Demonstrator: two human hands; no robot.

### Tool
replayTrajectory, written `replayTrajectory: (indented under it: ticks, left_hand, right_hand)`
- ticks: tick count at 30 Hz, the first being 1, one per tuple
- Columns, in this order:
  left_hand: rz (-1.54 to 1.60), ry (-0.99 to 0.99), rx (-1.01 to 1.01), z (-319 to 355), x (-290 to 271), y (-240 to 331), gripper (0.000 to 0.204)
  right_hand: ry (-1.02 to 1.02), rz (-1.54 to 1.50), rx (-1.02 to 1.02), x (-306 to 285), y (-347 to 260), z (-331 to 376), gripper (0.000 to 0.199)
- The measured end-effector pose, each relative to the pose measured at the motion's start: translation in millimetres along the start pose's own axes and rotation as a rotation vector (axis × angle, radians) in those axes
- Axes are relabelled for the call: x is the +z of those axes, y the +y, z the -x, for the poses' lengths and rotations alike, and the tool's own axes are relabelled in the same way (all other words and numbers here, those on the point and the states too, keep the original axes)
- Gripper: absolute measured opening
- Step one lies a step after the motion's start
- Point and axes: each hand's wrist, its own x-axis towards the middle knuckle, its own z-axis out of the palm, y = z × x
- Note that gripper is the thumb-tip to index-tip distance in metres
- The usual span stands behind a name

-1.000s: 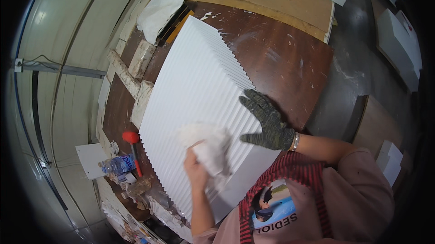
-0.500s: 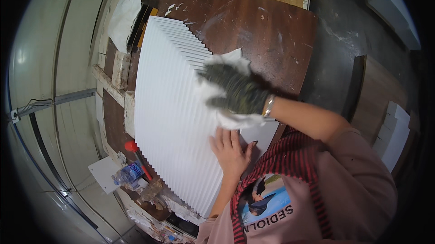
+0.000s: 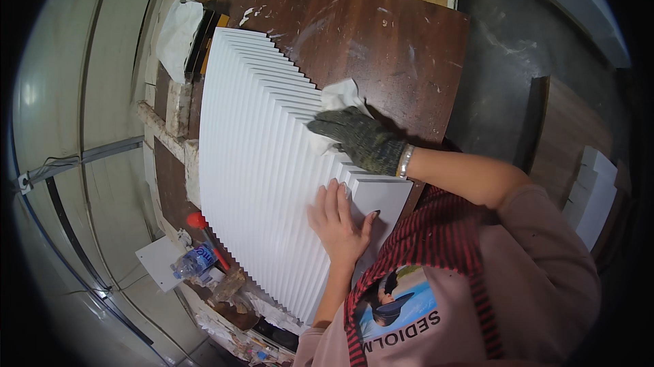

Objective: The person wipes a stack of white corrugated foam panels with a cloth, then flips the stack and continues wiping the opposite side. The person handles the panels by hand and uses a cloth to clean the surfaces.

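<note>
A long stack of white panels [image 3: 262,162] lies in front of me, its edges stepped like a fan. My left hand [image 3: 344,231], bare, rests on the near part of the stack with its fingers stretched out and somewhat spread. My right hand [image 3: 361,139] wears a dark knitted glove and presses a crumpled white cloth [image 3: 338,94] against the stepped right-hand edges. Part of the cloth is hidden under the glove, and one end sticks out beyond the fingers.
The stack lies on a scuffed brown tabletop [image 3: 402,47]. Along its left side are a red-ended tool [image 3: 197,220], a plastic bottle [image 3: 194,263] and a dirty wooden frame [image 3: 178,108]. White wrapping [image 3: 178,36] sits at the far left corner. Boards [image 3: 579,128] stand on the right.
My right hand and the cloth have shifted slightly, uncovering more near panel edges. The cloth looks more bunched under the glove. My left hand stays on the stack, its fingers a little higher.
</note>
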Motion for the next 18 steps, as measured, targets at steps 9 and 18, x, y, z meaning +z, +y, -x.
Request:
replayTrajectory:
  ticks: [9,18]
  left_hand:
    - [-0.009,0.039,-0.047,-3,-1,4,0.084]
    - [-0.023,0.044,-0.064,3,4,-3,0.081]
  right_hand:
    - [-0.153,-0.580,0.171,-23,47,-17,0.064]
    - [-0.621,0.293,-0.104,-44,57,-9,0.041]
